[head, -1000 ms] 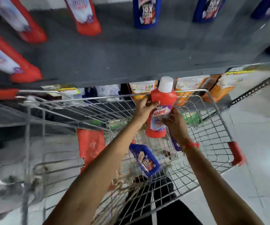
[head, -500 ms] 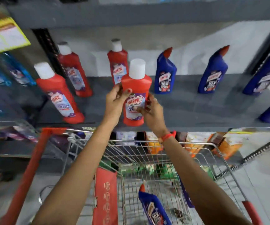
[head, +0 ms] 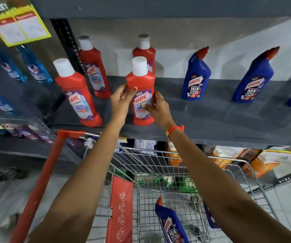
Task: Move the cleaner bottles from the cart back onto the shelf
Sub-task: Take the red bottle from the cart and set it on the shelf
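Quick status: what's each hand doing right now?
Left hand: closed on the red Harpic bottle, gripping its left side.
Right hand: closed on the same bottle's right side, at the label.

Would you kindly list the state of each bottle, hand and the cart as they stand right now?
Red white-capped cleaner bottle in the hands: upright, capped, base at the grey shelf.
Left hand: grip closed on that bottle.
Right hand: grip closed on it too.
Three other red bottles: upright, capped.
Blue angled-neck bottles: upright on the shelf.
Wire cart: holds a blue bottle, lying tilted.
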{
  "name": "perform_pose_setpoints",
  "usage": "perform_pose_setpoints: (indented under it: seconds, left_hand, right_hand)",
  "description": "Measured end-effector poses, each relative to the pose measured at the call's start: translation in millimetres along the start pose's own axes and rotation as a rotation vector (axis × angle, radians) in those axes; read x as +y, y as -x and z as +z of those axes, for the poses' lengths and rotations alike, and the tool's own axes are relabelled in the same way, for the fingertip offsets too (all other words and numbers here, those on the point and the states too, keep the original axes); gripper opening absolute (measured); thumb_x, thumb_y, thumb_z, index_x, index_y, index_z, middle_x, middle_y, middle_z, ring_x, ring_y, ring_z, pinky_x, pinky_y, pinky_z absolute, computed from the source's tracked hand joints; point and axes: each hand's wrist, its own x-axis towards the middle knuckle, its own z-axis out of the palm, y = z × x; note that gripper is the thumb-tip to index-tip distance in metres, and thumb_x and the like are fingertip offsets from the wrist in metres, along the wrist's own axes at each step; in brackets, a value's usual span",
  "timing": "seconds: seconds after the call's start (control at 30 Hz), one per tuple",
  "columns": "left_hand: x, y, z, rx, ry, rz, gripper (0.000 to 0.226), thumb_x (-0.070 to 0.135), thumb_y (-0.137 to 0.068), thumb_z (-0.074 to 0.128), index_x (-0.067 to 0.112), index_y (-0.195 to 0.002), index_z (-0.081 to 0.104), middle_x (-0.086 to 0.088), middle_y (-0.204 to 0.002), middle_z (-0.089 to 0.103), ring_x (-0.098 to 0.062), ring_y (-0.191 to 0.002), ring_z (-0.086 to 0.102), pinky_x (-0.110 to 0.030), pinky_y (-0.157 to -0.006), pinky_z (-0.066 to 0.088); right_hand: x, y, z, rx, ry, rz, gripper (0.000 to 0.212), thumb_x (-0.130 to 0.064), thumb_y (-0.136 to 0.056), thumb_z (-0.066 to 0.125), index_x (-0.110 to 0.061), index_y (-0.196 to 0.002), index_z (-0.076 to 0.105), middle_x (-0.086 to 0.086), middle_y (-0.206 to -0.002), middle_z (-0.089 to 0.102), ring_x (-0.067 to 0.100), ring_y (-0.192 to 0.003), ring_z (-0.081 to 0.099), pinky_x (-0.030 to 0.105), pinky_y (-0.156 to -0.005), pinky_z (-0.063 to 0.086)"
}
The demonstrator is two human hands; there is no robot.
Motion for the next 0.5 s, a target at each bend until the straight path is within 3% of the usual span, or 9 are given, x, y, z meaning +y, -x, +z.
perform_pose_setpoints:
  seconds: [0.07, 0.13, 0.17, 0.23, 0.3, 0.37, 0.4, 0.43, 0.5]
  left_hand:
    - [-1.2, 0.3, 1.6, 0.026, -0.005, 0.006, 0.030, 0.017, -0.082, 0.062, 0.004, -0.108, 0.059, 0.009, -0.087, 0.067, -0.004, -0.083, 0.062, -0.032, -0.087, 0.053]
    - [-3.9, -1.1, 2.2, 0.052, -0.008, 0.035, 0.032, 0.021, -0.079, 0.063, 0.004, -0.106, 0.060, 0.017, -0.077, 0.069, 0.003, -0.076, 0.062, -0.021, -0.078, 0.053]
    - [-7.0, 0.0, 3.2, 0.075, -0.026, 0.043, 0.035, 0.023, -0.077, 0.064, 0.002, -0.105, 0.061, 0.016, -0.076, 0.069, 0.006, -0.073, 0.060, -0.016, -0.074, 0.051]
    - [-12.7, 3.6, 5.0, 0.132, -0.050, 0.082, 0.039, 0.019, -0.077, 0.064, -0.006, -0.106, 0.059, -0.004, -0.084, 0.068, 0.010, -0.071, 0.058, -0.011, -0.073, 0.048]
    - [-27.0, 14.7, 7.9, 0.225, -0.018, 0.112, 0.038, 0.012, -0.079, 0.064, -0.006, -0.111, 0.056, -0.022, -0.107, 0.064, 0.004, -0.087, 0.061, -0.017, -0.085, 0.050]
    - [-50.4, 34.4, 8.7, 0.435, -0.079, 0.195, 0.036, 0.025, -0.081, 0.063, 0.006, -0.111, 0.057, -0.016, -0.114, 0.062, -0.018, -0.105, 0.060, -0.039, -0.098, 0.048]
    - [-63.4, 47.6, 10.6, 0.534, -0.151, 0.255, 0.034, 0.031, -0.082, 0.059, 0.011, -0.110, 0.057, -0.007, -0.110, 0.062, -0.024, -0.105, 0.060, -0.044, -0.097, 0.048]
    - [-77.7, 62.1, 14.1, 0.599, -0.209, 0.296, 0.031, 0.030, -0.085, 0.056, 0.011, -0.109, 0.058, 0.003, -0.106, 0.058, -0.024, -0.102, 0.059, -0.041, -0.096, 0.049]
    - [-111.5, 95.1, 22.3, 0.663, -0.286, 0.305, 0.026, 0.020, -0.087, 0.053, 0.003, -0.107, 0.058, 0.011, -0.093, 0.049, -0.010, -0.090, 0.054, -0.016, -0.089, 0.045]
  right_hand:
    - [2.3, -1.3, -1.9, 0.001, 0.015, 0.003, 0.056, -0.003, -0.082, 0.062, 0.001, -0.132, 0.037, 0.018, -0.125, 0.058, 0.026, -0.112, 0.057, 0.017, -0.087, 0.045]
    - [1.3, -1.1, -2.2, 0.012, 0.032, 0.003, 0.060, -0.006, -0.082, 0.064, 0.000, -0.134, 0.035, 0.017, -0.126, 0.057, 0.023, -0.111, 0.056, 0.012, -0.085, 0.045]
    - [3.9, 2.1, -2.6, 0.017, 0.032, 0.017, 0.063, -0.007, -0.082, 0.065, -0.003, -0.136, 0.033, 0.016, -0.128, 0.056, 0.022, -0.113, 0.056, 0.016, -0.089, 0.045]
    - [5.0, 10.8, -4.1, 0.034, 0.004, 0.004, 0.067, -0.009, -0.081, 0.066, -0.005, -0.138, 0.032, 0.015, -0.131, 0.055, 0.023, -0.118, 0.054, 0.031, -0.101, 0.046]
    - [13.4, 28.2, -6.4, 0.088, -0.022, -0.018, 0.064, -0.007, -0.081, 0.065, -0.006, -0.137, 0.034, 0.013, -0.134, 0.051, 0.023, -0.123, 0.051, 0.039, -0.105, 0.045]
    - [29.7, 57.9, -8.3, 0.189, -0.035, -0.013, 0.051, -0.004, -0.083, 0.061, -0.008, -0.131, 0.043, 0.007, -0.130, 0.052, 0.018, -0.121, 0.052, 0.033, -0.102, 0.046]
    - [39.2, 75.7, -8.7, 0.261, -0.006, -0.015, 0.040, -0.003, -0.084, 0.059, -0.008, -0.123, 0.050, 0.006, -0.123, 0.057, 0.013, -0.113, 0.056, 0.025, -0.096, 0.049]
    - [52.2, 95.1, -8.2, 0.324, 0.030, -0.003, 0.030, -0.002, -0.084, 0.057, -0.007, -0.113, 0.057, 0.006, -0.111, 0.062, 0.005, -0.099, 0.060, 0.016, -0.086, 0.051]
    - [85.8, 135.4, -4.2, 0.375, 0.078, 0.070, 0.016, 0.001, -0.083, 0.057, -0.005, -0.097, 0.060, -0.003, -0.092, 0.062, -0.003, -0.077, 0.059, 0.004, -0.067, 0.048]
